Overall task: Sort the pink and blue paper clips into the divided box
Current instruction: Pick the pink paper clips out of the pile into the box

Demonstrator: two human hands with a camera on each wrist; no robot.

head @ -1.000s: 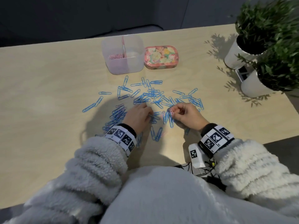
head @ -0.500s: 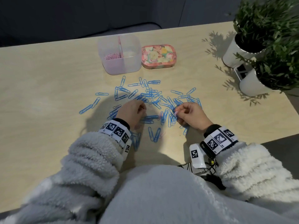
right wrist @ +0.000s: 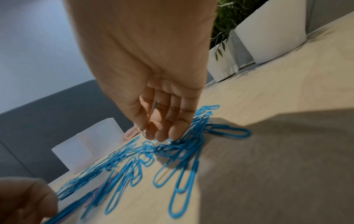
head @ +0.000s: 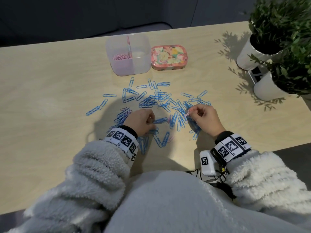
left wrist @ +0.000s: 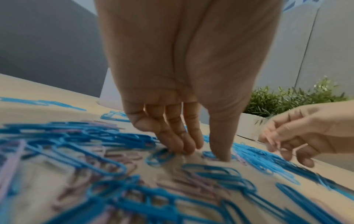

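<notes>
Clips of thin coated wire weigh almost nothing and slide flat on the tabletop (head: 50,78), so pinch one by its looped end. Your right hand (head: 204,117) already pinches a pink paper clip (head: 187,113) well short of the divided box (head: 128,54). Your left hand (head: 140,120) presses fingers (left wrist: 178,144) and thumb, slightly apart, onto blue paper clips (head: 151,101) before the box, where they tangle easily.

The plants (head: 286,22) are cut off by the head view's right edge. The nearest paper clips (left wrist: 134,197) are blurred in the left wrist view.
</notes>
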